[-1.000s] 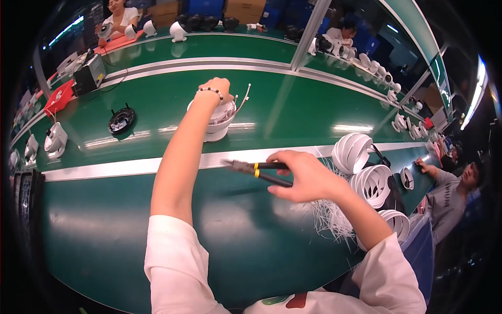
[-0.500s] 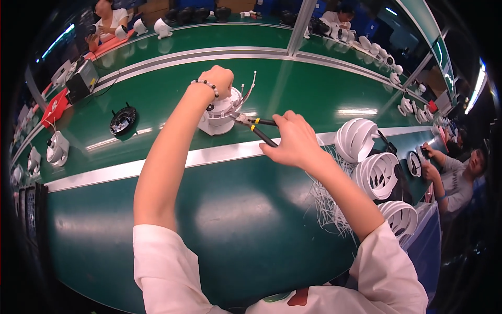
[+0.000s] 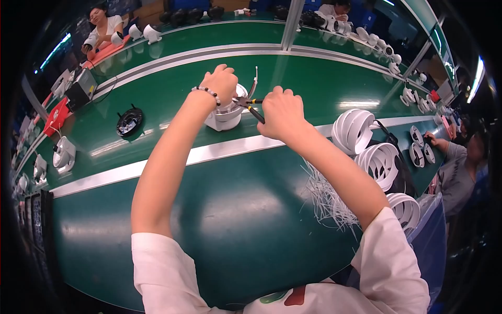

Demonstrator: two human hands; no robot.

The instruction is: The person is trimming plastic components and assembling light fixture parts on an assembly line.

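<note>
A white rounded camera housing stands on the green bench beyond the metal strip, with thin wires sticking up from its far right side. Over its top, my left hand is closed with the fingers curled down; what they grip is hidden behind the hand. My right hand is closed round the black and yellow handles of a pair of cutting pliers. The jaws of the pliers reach into the upper right part of the housing, close to my left fingers.
White ring-shaped shells stand at the right beside a heap of cut cable ties. A round black part lies to the left, near white camera units. Other people sit at the right and across the bench.
My right hand has turned and brought the pliers' jaws closer to my left hand. My left hand's fingers have shifted over the housing. The view has moved slightly.
</note>
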